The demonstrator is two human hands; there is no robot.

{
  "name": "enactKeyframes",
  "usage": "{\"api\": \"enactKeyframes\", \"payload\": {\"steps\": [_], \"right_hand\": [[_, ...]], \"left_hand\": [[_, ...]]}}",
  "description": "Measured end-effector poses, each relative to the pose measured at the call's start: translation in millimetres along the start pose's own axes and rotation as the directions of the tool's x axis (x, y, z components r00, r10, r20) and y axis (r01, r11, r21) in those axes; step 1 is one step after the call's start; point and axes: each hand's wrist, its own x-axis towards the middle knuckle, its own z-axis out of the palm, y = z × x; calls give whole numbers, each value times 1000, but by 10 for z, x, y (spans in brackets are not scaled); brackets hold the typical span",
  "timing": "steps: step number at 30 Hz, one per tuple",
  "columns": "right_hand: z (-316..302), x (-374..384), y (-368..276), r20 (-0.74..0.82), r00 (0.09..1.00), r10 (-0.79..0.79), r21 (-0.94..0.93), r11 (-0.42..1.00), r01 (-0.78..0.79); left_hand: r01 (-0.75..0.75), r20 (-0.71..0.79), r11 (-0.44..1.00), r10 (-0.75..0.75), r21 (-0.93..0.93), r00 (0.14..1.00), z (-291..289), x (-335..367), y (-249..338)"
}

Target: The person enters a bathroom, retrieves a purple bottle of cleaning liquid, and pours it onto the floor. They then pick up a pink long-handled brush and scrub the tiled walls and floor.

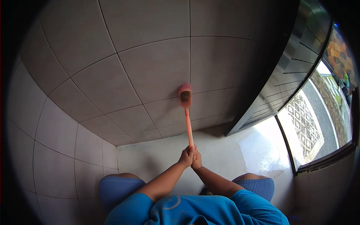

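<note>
The brush (188, 118) looks light and stiff, perhaps slippery if wet, best gripped at the handle (189, 129) end away from the wall (157, 71), where the left hand (186, 156) and right hand (196, 159) have fingers clamped. It points head-first at the wall, long axis running toward it, contact unclear

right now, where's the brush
In the head view, the brush is just right of centre, pointing up from both hands in front of the tiled wall.
</note>
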Motion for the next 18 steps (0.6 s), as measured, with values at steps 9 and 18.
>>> {"api": "enactKeyframes", "payload": {"steps": [9, 18], "right_hand": [[-69, 760, -1052, -22, 988, -153, 75, 985, 154], [-229, 112, -60, -27, 999, -39, -29, 999, 39]], "left_hand": [[-172, 76, 983, 176, -58, 981, -153, 737, 1277], [167, 89, 982, -175, 89, 981, 189, 164, 11]]}}
